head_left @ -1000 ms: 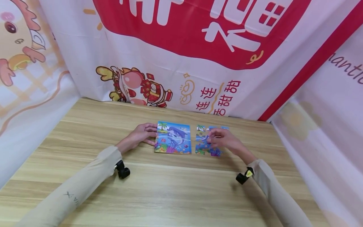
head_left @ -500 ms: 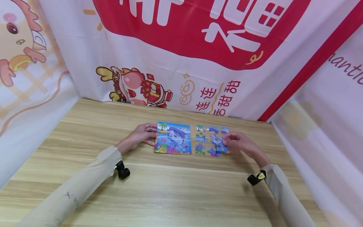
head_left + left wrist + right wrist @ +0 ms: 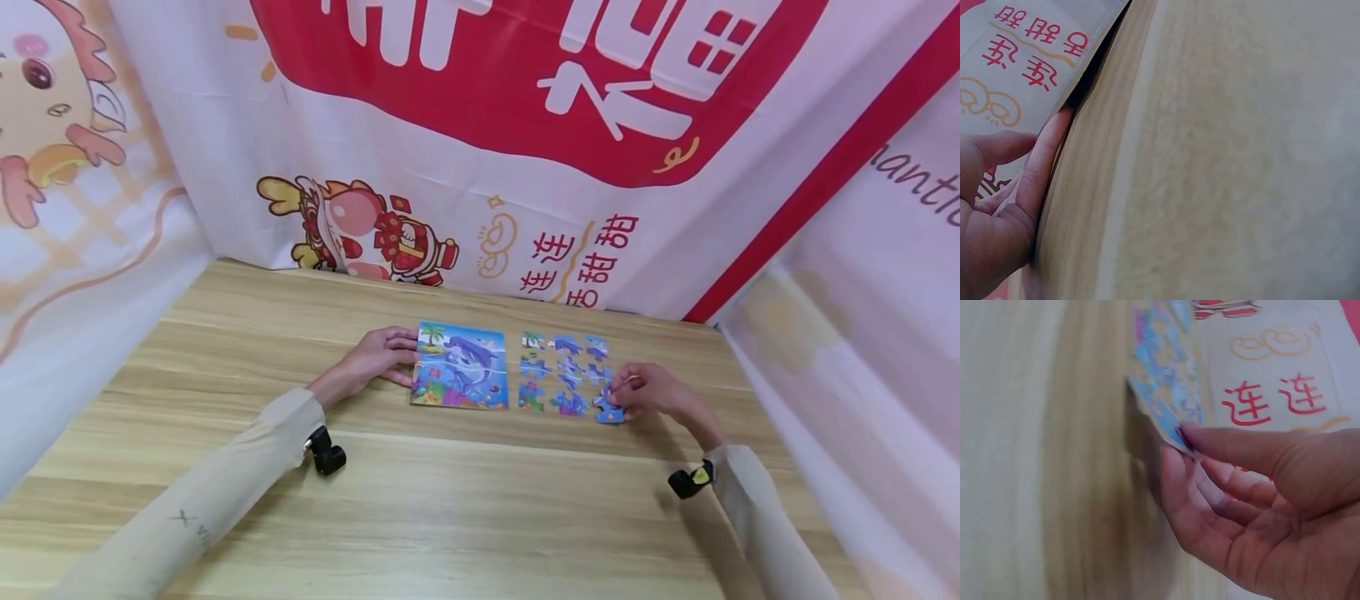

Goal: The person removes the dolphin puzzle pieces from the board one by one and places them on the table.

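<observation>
A dolphin picture card (image 3: 459, 367) lies on the wooden table, its surface bright blue and glossy. My left hand (image 3: 375, 357) holds it at its left edge, and in the left wrist view the thumb (image 3: 1044, 162) reaches to a dark gap under the edge. To the card's right, several jigsaw puzzle pieces (image 3: 567, 375) with a matching picture are laid in loose rows. My right hand (image 3: 651, 393) pinches a blue puzzle piece (image 3: 609, 408) at the lower right of these rows. In the right wrist view this piece (image 3: 1163, 419) is tilted between thumb and finger.
The wooden table (image 3: 450, 500) extends in front of both hands. A printed cloth wall (image 3: 420, 158) stands at its back, and white printed cloth (image 3: 862, 333) lines the right side.
My right hand has moved right and toward me, bringing a piece away from over the others and uncovering the rows. The left hand and the picture card stay in place.
</observation>
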{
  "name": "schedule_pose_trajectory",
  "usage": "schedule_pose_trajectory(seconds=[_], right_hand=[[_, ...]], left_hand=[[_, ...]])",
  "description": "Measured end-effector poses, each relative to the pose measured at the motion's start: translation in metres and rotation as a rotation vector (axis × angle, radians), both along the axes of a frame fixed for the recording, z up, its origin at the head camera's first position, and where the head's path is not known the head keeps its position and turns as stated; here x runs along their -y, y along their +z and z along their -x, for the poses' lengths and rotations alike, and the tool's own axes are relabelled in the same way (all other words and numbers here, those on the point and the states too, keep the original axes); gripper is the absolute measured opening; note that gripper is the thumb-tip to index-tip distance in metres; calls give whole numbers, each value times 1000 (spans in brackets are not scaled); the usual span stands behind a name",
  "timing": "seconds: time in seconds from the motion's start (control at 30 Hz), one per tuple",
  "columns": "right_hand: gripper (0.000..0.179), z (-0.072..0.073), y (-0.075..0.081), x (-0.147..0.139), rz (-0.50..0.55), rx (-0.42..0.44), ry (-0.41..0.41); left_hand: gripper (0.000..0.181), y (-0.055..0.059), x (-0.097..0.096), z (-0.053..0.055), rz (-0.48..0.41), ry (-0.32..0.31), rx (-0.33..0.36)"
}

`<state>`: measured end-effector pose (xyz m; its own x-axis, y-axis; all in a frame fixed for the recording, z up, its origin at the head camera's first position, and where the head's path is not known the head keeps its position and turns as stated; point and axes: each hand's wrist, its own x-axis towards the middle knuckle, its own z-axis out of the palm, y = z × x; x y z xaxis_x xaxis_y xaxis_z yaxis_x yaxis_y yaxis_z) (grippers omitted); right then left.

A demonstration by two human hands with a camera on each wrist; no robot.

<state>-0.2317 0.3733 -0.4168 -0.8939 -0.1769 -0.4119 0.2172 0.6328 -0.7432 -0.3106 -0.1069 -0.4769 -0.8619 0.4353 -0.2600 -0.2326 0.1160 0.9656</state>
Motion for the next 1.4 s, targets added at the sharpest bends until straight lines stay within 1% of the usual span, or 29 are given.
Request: schedule_pose_trajectory(seconds=[0.13, 0.33, 0.37, 0.57, 0.7, 0.9, 1.03, 1.17, 1.4], right_hand=[[23, -5, -5, 6, -82, -60, -37], [18, -8, -14, 9, -194, -106, -117], [18, -7, -15, 10, -207, -109, -131], [19, -5, -17, 10, -264, -153, -153], [20, -7, -19, 10, -298, -163, -177], [21, -7, -22, 8, -307, -188, -176], [20, -6, -22, 5, -307, -257, -160], [20, -4, -18, 4, -289, -317, -168], [19, 4, -9, 19, -279, -399, -158]], left_hand=[[56, 2, -1, 0, -3, 15, -1], [57, -1, -3, 1, -4, 7, 12], [57, -1, -3, 1, -3, 10, 15], [55, 0, -4, 2, 6, 18, 11], [56, 0, -5, 2, 5, 9, 5], [55, -2, -5, 1, 13, 8, -3], [55, -2, -6, 0, 11, 23, -10], [54, -1, -6, 0, 5, 32, -6], [57, 0, -3, -1, 2, 31, 8]])
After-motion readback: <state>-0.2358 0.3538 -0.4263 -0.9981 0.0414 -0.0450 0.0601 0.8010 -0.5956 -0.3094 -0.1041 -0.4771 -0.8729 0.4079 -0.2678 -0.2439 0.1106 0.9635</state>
